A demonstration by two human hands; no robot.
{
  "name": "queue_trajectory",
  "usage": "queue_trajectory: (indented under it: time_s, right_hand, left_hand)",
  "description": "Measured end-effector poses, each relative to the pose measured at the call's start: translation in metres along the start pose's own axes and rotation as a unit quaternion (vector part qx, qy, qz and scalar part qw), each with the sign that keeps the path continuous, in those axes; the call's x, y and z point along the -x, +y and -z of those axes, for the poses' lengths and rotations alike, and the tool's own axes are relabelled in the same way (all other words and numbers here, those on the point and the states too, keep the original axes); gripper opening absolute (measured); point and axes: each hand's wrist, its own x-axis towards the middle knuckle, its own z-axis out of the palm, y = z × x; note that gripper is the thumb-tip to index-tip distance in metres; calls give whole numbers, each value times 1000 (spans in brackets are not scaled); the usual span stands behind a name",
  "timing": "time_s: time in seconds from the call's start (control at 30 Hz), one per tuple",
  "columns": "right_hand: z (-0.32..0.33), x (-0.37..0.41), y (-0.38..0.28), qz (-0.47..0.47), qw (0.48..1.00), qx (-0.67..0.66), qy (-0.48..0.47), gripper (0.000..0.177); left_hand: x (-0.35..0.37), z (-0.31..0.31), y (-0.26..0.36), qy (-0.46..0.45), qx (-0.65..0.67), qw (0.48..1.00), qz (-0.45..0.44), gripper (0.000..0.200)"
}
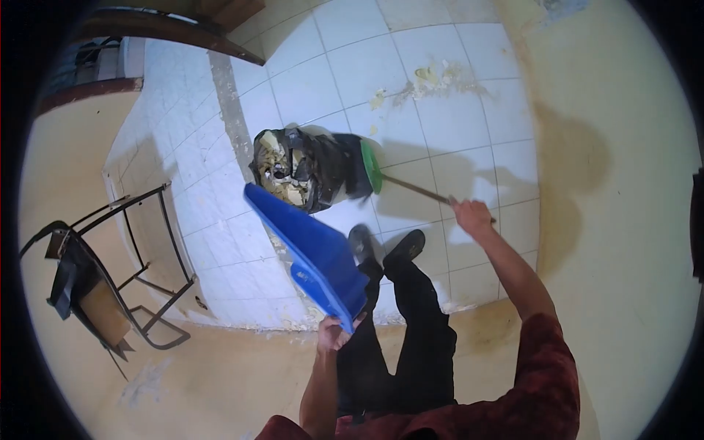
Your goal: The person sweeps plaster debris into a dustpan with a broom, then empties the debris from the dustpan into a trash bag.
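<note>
My left hand [336, 335] is closed around the end of a blue dustpan [312, 253], which is lifted and tilted, its far edge close to the trash bag in this view. My right hand [474, 215] grips the wooden handle of a broom [372, 167] with a green head. Its dark bristles point left, toward the side of the black trash bag [320, 167]. The bag stands open on the tiles, filled with broken pale chunks and debris [277, 176].
Crumbled yellowish debris [433, 79] is scattered on the white tiled floor [367, 70] near the top. A metal-framed chair [150, 271] stands at the left. A plain wall [616, 220] runs along the right side, and a wooden door edge [176, 33] is at the upper left.
</note>
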Motion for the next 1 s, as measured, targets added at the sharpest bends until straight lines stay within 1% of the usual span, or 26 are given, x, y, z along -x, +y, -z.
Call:
queue_trajectory:
  time_s: [0.03,0.07,0.1,0.13,0.17,0.2,0.23,0.27,0.3,0.33,0.4,0.47,0.5,0.53,0.57,0.6,0.63,0.67,0.73,0.77,0.8,0.83,0.87,0.93,0.97,1.0]
  right_hand:
    - [19,-25,1,6,999,18,-30,40]
    - [31,-42,12,6,999,39,-27,39]
    - [41,-50,28,3,998,59,-23,37]
    - [62,-51,47,2,999,49,-2,36]
    - [76,-52,69,-18,997,80,12,34]
    - [102,-46,83,-38,995,91,18,33]
    - [138,-36,87,-63,996,67,13,31]
    - [162,-31,96,-64,995,67,20,31]
    - [174,-34,107,-93,993,75,-2,32]
    - [192,-39,106,-92,992,86,6,32]
    - [217,-22,97,-118,991,-18,58,33]
    - [230,-51,64,-82,989,-92,78,35]
    - [223,-78,48,-47,986,-117,105,37]
    - [207,-118,30,18,979,-135,149,38]
    - [224,-151,-10,27,978,-167,122,39]
    - [224,-193,-41,38,975,-201,92,39]
    - [232,-230,-78,44,977,-199,54,38]
    - [249,-259,-113,55,981,-183,32,35]
    - [253,-311,-169,88,986,-143,13,32]
    - [254,-328,-194,102,987,-126,4,32]
    - [247,-344,-216,107,986,-132,2,32]
    - [240,-355,-235,123,986,-114,7,30]
    - [233,-362,-248,137,986,-93,12,30]
    - [225,-373,-262,137,988,-72,27,29]
    - [219,-370,-264,139,988,-52,40,28]
    - [211,-369,-247,155,987,-37,27,30]
  left_hand:
    - [-7,8,-4,-12,-16,1000,-4,66]
    - [-10,13,-8,-3,-8,1000,-14,66]
    - [-16,16,-9,-11,-13,1000,-1,66]
    - [-25,15,-8,-24,-17,1000,10,66]
    - [-30,13,-9,-23,-5,1000,1,66]
    - [-34,9,-9,-22,-5,1000,13,62]
    - [-41,4,-6,-23,-6,999,24,58]
    - [-42,-3,-5,-25,4,999,19,58]
    - [-51,-9,-4,-39,22,999,29,57]
    - [-67,-14,1,-57,37,997,38,56]
    - [-68,-17,-4,-37,61,997,37,56]
    - [-85,-31,13,-42,69,994,67,58]
    - [-91,-20,12,-39,69,994,72,57]
    - [-100,-15,15,-35,72,995,67,57]
    - [-106,-12,19,-37,76,994,75,56]
    - [-112,-12,22,-40,80,992,85,56]
    - [-113,-31,29,-29,101,992,66,56]
    - [-119,-31,30,-26,103,992,68,56]
    - [-116,-28,31,-30,139,987,71,57]
    - [-115,-33,33,-2,145,987,75,58]
    - [-117,-30,33,-8,171,981,89,59]
    - [-118,-29,31,13,147,985,89,57]
    - [-116,-46,40,31,124,988,91,55]
    - [-124,-55,50,19,142,986,91,53]
    - [-121,-58,48,9,161,983,89,51]
    - [-118,-48,45,12,170,981,91,51]
